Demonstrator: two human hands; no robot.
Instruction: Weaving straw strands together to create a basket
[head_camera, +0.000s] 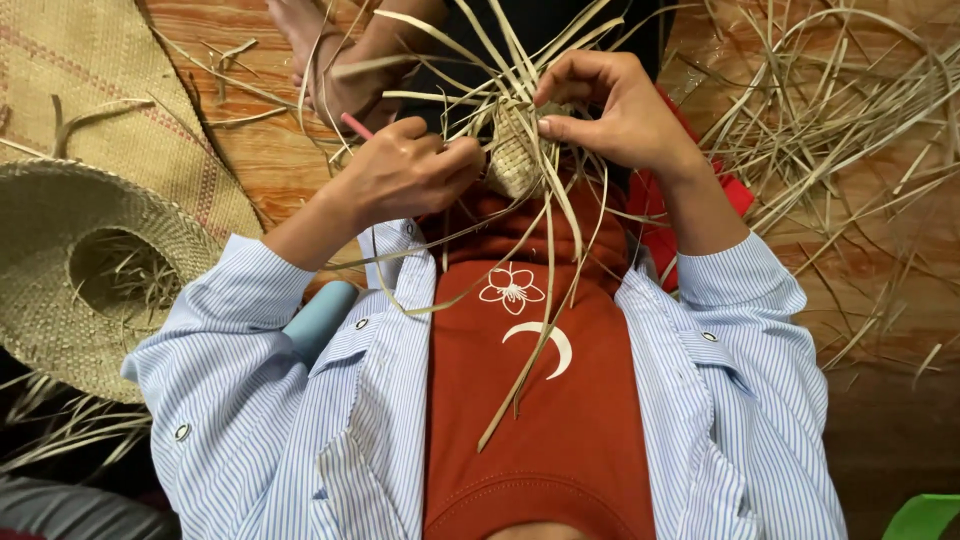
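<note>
A small woven straw piece (515, 160) is sitting between the 2 hands, above the person's chest, near the top centre of the view. Loose straw strips (545, 215) are radiating out of it in every direction, some trailing down over the rust-red shirt (540, 400), so the room right around it is crowded.

The left hand (405, 172) is closing into a loose fist at the left edge of the weaving, fingers curled around strips and touching the woven part, with a thin pink tool (356, 125) poking out behind the knuckles. The right hand (615, 105) is arching over the top right of the piece, thumb and fingertips pinching narrowly on strips just at its rim. Both forearms are angling inward from rolled-up blue striped sleeves (250, 350).

A white flower outline and a white crescent are printed on the shirt, below the weaving. A bare foot (320, 50) is resting on the floor beyond the hands, partly behind strips.

To the left, a finished straw hat (60, 290) is lying brim-up with short straw scraps in its crown, its brim touching a woven mat (120, 100). To the right, a pile of loose straw (850, 130) is spreading over the wooden floor (890, 400), which is showing bare toward the lower right. A light blue cylinder (322, 318) is lying beside the left sleeve, and a green edge (925, 517) is cutting into the bottom right corner.
</note>
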